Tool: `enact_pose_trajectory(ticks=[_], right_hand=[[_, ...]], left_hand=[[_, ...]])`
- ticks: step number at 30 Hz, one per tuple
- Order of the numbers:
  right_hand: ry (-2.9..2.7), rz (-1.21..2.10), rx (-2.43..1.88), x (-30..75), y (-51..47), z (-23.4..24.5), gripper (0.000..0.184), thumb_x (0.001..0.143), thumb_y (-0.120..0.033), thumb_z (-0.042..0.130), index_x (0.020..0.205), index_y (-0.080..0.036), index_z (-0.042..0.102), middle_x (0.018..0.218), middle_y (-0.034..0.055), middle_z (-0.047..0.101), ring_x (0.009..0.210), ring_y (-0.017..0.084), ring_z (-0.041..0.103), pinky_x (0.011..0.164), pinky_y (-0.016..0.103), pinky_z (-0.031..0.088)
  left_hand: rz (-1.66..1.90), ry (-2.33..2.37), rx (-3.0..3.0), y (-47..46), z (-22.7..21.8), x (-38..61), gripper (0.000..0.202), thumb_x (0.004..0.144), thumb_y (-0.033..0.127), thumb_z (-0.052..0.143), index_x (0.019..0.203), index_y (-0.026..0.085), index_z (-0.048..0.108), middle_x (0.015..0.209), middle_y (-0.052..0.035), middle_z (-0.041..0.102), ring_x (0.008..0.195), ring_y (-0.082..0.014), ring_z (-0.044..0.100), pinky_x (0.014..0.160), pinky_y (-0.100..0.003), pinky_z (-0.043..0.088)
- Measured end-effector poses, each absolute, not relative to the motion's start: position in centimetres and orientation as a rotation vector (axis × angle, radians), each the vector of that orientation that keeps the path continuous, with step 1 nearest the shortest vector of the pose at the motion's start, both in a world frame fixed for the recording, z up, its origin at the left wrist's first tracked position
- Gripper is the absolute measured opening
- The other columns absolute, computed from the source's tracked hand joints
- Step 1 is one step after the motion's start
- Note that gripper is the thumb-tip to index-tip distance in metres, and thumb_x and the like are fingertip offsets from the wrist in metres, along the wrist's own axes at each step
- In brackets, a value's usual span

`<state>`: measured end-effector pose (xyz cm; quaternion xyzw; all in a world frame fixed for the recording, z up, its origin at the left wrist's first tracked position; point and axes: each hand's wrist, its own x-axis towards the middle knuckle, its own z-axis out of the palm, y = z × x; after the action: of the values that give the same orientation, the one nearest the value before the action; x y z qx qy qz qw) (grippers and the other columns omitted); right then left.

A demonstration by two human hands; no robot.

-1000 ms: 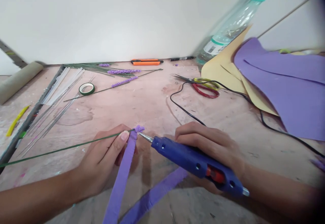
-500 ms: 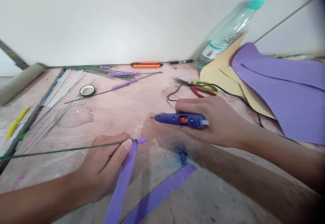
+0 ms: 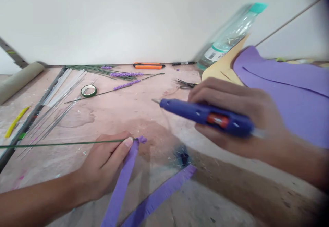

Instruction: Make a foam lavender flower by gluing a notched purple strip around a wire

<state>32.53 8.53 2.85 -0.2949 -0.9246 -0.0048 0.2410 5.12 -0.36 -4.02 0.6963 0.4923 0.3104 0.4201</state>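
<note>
Pinching green wire (image 3: 64, 144) and purple strip (image 3: 123, 182) together, the left hand (image 3: 102, 172) sits at 7 o'clock on the bench (image 3: 123, 114). The right hand (image 3: 239, 114) grips the glue gun (image 3: 205, 115) at 3 o'clock; a small dab likely suits.

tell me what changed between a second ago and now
The right hand drew the glue gun back from the rolled tip of the purple strip, up and to the right; it now hangs above the table, nozzle pointing left. Nothing was let go. The left hand still pinches the green wire and strip end in the same spot.
</note>
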Motion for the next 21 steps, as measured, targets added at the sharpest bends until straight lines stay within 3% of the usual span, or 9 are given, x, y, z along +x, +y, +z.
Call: enact_pose_trajectory(ticks=[4, 10, 21], right_hand=[[-2.404, 0.341, -0.633, 32.2, 5.0, -0.1, 0.021, 0.105, -0.039, 0.040, 0.100, -0.022, 0.053, 0.086, 0.0067, 0.059, 0.073, 0.019, 0.059, 0.063, 0.032, 0.046], [-2.378, 0.330, -0.564, 31.5, 4.3, -3.4, 0.043, 0.105, -0.058, 0.034, 0.095, -0.020, 0.052, 0.082, 0.0052, 0.058, 0.069, 0.014, 0.055, 0.057, 0.027, 0.042], [-2.392, 0.442, -0.569, 31.6, 4.6, -4.2, 0.033, 0.106, -0.049, 0.038, 0.100, -0.020, 0.052, 0.083, 0.0048, 0.056, 0.071, 0.015, 0.054, 0.058, 0.027, 0.041]], left_hand=[[0.816, 1.209, 1.663, -0.2, -3.9, 5.1, 0.051, 0.109, 0.038, 0.034, 0.072, 0.017, 0.062, 0.067, 0.0001, 0.059, 0.060, -0.0126, 0.053, 0.061, -0.029, 0.039], [0.828, 1.245, 1.635, -0.2, -4.0, 5.1, 0.052, 0.109, 0.039, 0.035, 0.072, 0.017, 0.064, 0.070, -0.0012, 0.062, 0.064, -0.0138, 0.056, 0.063, -0.029, 0.041], [0.807, 1.255, 1.607, -0.1, -3.8, 5.3, 0.053, 0.108, 0.042, 0.034, 0.073, 0.017, 0.065, 0.071, -0.0013, 0.062, 0.063, -0.0138, 0.055, 0.061, -0.029, 0.040]])
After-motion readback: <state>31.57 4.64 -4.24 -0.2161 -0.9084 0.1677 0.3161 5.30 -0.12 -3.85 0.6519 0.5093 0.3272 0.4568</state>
